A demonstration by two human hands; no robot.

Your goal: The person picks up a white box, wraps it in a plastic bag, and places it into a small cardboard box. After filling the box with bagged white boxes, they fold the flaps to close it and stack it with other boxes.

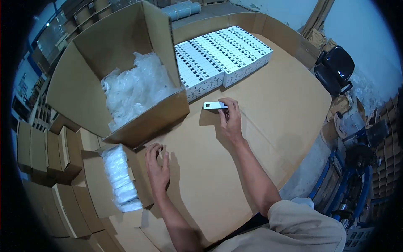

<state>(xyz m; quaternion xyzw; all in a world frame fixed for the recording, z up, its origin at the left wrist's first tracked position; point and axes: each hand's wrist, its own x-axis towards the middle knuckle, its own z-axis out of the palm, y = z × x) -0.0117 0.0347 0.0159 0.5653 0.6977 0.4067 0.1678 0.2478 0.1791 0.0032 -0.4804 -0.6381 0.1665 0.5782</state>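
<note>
My right hand (231,121) grips the end of a small, slim white box (213,105) with a dark square printed on it, held over the cardboard-covered table (268,130). My left hand (158,169) holds nothing; its fingers are loosely curled, with the thumb apart. It is between the big carton and a smaller open box (94,176) containing plastic-wrapped packets (121,178). The big open carton (155,117) holds crumpled clear plastic bags (136,88). Behind my right hand, similar white boxes (247,50) stand packed in tight rows.
Brown cardboard boxes (63,206) are stacked at the left. A raised cardboard border (281,29) runs along the table's far side. Beyond the right edge are a black chair (336,69) and a blue metal frame (336,168).
</note>
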